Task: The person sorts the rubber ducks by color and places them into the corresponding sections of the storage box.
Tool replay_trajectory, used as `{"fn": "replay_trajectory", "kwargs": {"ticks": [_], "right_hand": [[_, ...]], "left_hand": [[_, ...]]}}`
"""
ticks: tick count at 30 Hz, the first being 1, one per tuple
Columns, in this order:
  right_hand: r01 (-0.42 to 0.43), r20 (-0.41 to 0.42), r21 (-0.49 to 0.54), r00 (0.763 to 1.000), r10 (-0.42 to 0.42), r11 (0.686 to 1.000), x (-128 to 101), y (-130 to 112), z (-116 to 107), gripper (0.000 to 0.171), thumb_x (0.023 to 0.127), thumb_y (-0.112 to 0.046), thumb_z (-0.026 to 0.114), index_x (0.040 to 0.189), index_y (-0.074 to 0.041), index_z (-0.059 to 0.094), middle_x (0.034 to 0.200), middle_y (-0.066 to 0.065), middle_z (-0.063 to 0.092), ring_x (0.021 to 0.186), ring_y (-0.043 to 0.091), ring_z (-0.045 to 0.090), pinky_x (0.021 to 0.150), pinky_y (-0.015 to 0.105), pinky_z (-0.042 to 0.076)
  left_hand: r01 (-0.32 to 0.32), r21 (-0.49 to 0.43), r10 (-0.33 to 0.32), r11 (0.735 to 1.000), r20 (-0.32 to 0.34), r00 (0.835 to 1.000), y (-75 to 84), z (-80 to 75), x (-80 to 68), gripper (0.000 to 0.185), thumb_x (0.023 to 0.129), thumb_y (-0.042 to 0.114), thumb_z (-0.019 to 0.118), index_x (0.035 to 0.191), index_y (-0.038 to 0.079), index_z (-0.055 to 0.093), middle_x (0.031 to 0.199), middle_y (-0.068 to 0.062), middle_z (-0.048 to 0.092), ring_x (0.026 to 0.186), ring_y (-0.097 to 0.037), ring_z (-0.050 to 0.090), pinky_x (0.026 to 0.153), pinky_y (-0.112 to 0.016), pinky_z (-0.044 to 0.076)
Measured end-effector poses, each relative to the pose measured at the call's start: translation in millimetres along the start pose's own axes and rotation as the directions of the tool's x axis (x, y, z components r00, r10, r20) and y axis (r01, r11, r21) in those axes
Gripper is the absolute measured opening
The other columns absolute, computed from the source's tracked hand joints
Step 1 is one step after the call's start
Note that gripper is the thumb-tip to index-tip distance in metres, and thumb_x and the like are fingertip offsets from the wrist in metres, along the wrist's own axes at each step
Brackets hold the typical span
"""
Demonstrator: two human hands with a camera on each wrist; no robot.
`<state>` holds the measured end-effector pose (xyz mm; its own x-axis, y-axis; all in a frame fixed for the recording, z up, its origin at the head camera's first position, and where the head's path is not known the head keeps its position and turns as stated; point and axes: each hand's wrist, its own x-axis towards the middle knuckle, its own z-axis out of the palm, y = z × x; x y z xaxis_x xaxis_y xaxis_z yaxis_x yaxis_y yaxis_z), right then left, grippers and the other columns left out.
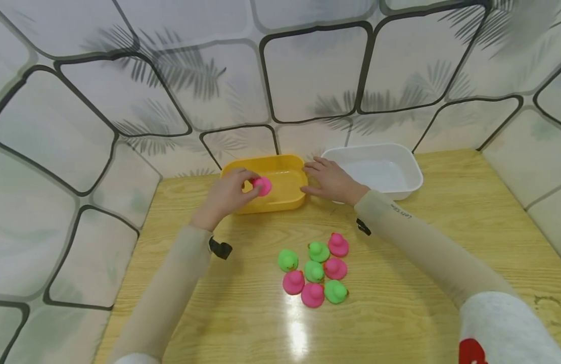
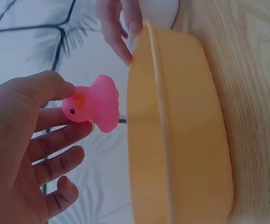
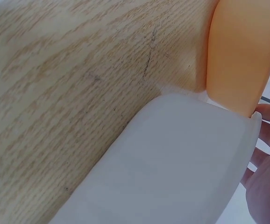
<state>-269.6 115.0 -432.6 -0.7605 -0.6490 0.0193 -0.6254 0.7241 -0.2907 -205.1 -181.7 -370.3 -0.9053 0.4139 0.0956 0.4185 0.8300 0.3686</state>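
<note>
In the head view my left hand (image 1: 226,194) pinches a pink rubber duck (image 1: 264,186) over the yellow bin (image 1: 276,207). The left wrist view shows thumb and index finger on the duck's head (image 2: 79,105), its base facing the bin, with the other fingers loosely bent. My right hand (image 1: 332,181) reaches to the yellow bin's right end, fingers spread and fingertips right at the rim. Beneath that hand stands the white bin (image 1: 376,172); in the right wrist view its side (image 3: 172,154) meets the yellow bin's wall (image 3: 242,51).
Nearer me on the wooden table (image 1: 207,313) lies a cluster of several pink and green ducks, among them a green duck (image 1: 287,260) and a pink duck (image 1: 313,295). A patterned wall covering (image 1: 314,76) rises behind the bins and along both sides.
</note>
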Motion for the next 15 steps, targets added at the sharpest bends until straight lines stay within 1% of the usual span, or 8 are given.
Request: {"fn": "replay_trajectory", "kwargs": {"ticks": [3,6,7,9,10,12,14,15], "right_hand": [[-0.002,0.001,-0.003,1.000,0.002,1.000,0,-1,0,0.069,0.104,-0.046,0.061,0.152,0.001,0.049,0.159,0.020,0.045,0.154,0.043,0.026,0.123,0.059,0.022],[-0.001,0.002,-0.007,1.000,0.001,1.000,0,0,1,0.069,0.104,-0.046,0.062,0.152,0.001,0.048,0.159,0.020,0.044,0.153,0.043,0.026,0.123,0.059,0.022],[-0.002,0.003,-0.008,1.000,0.002,1.000,0,0,1,0.070,0.104,-0.046,0.062,0.153,0.001,0.048,0.160,0.020,0.044,0.154,0.043,0.026,0.124,0.059,0.021],[-0.003,0.004,-0.010,1.000,0.003,1.000,0,0,2,0.070,0.104,-0.047,0.061,0.153,0.001,0.048,0.160,0.020,0.044,0.154,0.043,0.026,0.124,0.059,0.021],[-0.004,0.005,-0.011,1.000,0.004,1.000,1,1,2,0.070,0.104,-0.047,0.061,0.153,0.001,0.048,0.160,0.020,0.044,0.154,0.043,0.026,0.124,0.058,0.021],[-0.002,0.002,-0.013,1.000,0.002,1.000,1,2,3,0.069,0.104,-0.047,0.061,0.153,0.001,0.048,0.160,0.020,0.044,0.153,0.043,0.026,0.124,0.059,0.021],[0.001,-0.001,-0.015,1.000,-0.001,1.000,1,2,3,0.069,0.104,-0.047,0.060,0.153,0.001,0.048,0.160,0.020,0.044,0.153,0.043,0.027,0.124,0.059,0.022],[0.003,-0.003,-0.015,1.000,-0.003,1.000,1,2,4,0.069,0.104,-0.047,0.060,0.153,0.001,0.048,0.159,0.020,0.044,0.153,0.044,0.027,0.123,0.059,0.022]], "left_hand": [[0.041,-0.019,-0.041,0.999,0.005,0.999,-11.3,1.5,6.9,0.035,0.101,0.027,0.067,0.124,0.001,0.072,0.117,-0.014,0.070,0.093,-0.032,0.062,0.082,-0.046,0.052],[0.074,-0.010,-0.074,0.997,0.007,0.997,-24.0,5.2,13.3,0.035,0.102,0.027,0.066,0.124,0.001,0.072,0.118,-0.015,0.071,0.099,-0.034,0.063,0.085,-0.049,0.053],[0.084,-0.003,-0.084,0.996,0.007,0.996,-28.0,6.6,15.4,0.035,0.102,0.027,0.066,0.124,0.001,0.072,0.119,-0.016,0.071,0.102,-0.035,0.064,0.088,-0.050,0.053],[0.099,0.015,-0.099,0.995,0.000,0.995,-34.9,8.7,19.8,0.035,0.102,0.026,0.066,0.124,0.000,0.072,0.118,-0.017,0.072,0.106,-0.036,0.065,0.098,-0.052,0.051],[0.106,0.025,-0.106,0.994,-0.002,0.994,-38.1,10.0,21.7,0.034,0.102,0.025,0.066,0.123,0.000,0.072,0.118,-0.017,0.072,0.108,-0.037,0.065,0.100,-0.053,0.050],[0.119,0.049,-0.119,0.992,-0.002,0.993,-43.3,12.1,25.3,0.033,0.102,0.024,0.067,0.122,-0.001,0.073,0.116,-0.018,0.073,0.108,-0.037,0.065,0.106,-0.054,0.047],[0.133,0.075,-0.134,0.988,0.007,0.991,-47.7,14.7,28.0,0.031,0.102,0.024,0.066,0.119,-0.001,0.073,0.113,-0.018,0.073,0.105,-0.037,0.065,0.105,-0.053,0.047],[0.141,0.091,-0.143,0.986,0.014,0.990,-49.3,15.9,29.0,0.029,0.102,0.024,0.066,0.117,0.000,0.073,0.111,-0.017,0.072,0.103,-0.036,0.064,0.102,-0.052,0.049]]}}
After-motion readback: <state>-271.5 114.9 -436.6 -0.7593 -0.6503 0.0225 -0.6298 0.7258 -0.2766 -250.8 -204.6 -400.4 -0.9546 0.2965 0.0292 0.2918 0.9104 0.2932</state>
